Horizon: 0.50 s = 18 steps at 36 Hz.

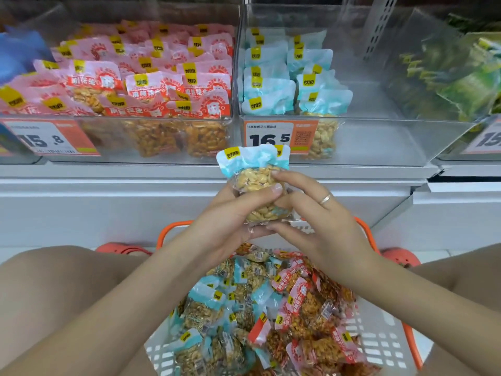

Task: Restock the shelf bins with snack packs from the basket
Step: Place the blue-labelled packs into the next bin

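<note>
Nearest, the basket sits between the person's knees, its near end cut off by the frame's lower edge and its far end hidden behind both forearms. Blue packs and red packs lie jumbled in it, overlapping too much to count.

Above the basket, two hands hold a small bunch of blue peanut packs — at least two, judging by the two yellow labels at the top, though the exact number is hard to tell. The left hand curls round the bunch from below, thumb across the front. The right hand, one ring on a finger, pinches it at the side with bent fingers.

Farther off, three clear bins are in view. The left bin is packed with red packs — its left end is cropped. The middle bin holds two short rows of blue packs at its left side. The right bin is blurred, with green packs.
</note>
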Available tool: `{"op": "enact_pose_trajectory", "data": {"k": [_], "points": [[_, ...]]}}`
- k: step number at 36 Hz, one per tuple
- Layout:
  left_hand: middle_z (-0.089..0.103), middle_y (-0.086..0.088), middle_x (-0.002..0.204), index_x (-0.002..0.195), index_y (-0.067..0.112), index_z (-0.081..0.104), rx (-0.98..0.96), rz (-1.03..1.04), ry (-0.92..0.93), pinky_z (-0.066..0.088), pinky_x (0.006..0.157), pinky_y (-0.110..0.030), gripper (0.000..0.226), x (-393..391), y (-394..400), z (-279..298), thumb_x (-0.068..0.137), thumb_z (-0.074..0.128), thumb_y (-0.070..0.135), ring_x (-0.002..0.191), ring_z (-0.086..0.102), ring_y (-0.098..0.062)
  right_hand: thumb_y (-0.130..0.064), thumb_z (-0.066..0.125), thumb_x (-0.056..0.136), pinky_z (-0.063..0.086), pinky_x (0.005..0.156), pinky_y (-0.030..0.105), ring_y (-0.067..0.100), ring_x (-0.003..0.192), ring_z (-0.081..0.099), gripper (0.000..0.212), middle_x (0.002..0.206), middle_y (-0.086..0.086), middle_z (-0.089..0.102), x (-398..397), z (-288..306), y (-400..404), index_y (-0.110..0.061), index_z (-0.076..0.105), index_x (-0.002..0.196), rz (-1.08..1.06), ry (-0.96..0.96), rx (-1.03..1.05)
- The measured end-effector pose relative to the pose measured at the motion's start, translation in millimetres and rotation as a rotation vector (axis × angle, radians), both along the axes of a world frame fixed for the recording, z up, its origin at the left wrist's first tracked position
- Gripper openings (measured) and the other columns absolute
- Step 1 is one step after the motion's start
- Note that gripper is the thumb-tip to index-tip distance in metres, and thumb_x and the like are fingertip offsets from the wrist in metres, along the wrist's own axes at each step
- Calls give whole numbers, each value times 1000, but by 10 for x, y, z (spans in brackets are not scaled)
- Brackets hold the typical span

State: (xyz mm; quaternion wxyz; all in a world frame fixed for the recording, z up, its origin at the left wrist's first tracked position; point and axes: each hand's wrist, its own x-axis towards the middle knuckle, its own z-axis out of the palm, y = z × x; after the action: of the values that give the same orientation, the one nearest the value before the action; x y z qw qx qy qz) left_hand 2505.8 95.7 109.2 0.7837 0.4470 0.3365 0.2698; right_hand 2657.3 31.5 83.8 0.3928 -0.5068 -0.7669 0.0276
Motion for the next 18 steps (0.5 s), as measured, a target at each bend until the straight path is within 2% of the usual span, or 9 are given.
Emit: {"op": "enact_pose_trajectory", "data": {"k": [4, 8, 14, 18], "points": [[71, -6, 107, 126, 13, 56, 8, 42, 3, 56, 84, -43, 59, 31, -21, 6, 72, 78, 26, 93, 69, -20, -19, 62, 89, 37, 105, 27, 26, 122, 49, 18, 133, 10, 50, -24, 2, -26, -4, 61, 97, -40, -11, 56], [71, 0, 107, 119, 24, 54, -3, 158, -31, 58, 64, -33, 60, 37, -7, 11, 62, 75, 26, 89, 71, -17, -21, 61, 89, 43, 100, 32, 28, 120, 52, 21, 131, 11, 52, -9, 17, -34, -1, 64, 95, -92, 25, 38], [71, 1, 107, 123, 24, 50, 26, 131, -19, 58, 65, -33, 66, 20, -9, 30, 61, 73, 25, 87, 71, -17, -24, 65, 87, 45, 98, 27, 21, 117, 53, 24, 132, 7, 49, 83, 25, -23, -2, 65, 96, -29, 38, 26], [73, 1, 104, 124, 22, 50, 81, 139, 2, 57, 65, -31, 65, 18, -24, 47, 63, 74, 22, 89, 71, -18, -26, 66, 87, 44, 99, 24, 20, 117, 53, 23, 132, 9, 51, 100, -5, -24, -11, 58, 103, 8, 3, 35]]}}
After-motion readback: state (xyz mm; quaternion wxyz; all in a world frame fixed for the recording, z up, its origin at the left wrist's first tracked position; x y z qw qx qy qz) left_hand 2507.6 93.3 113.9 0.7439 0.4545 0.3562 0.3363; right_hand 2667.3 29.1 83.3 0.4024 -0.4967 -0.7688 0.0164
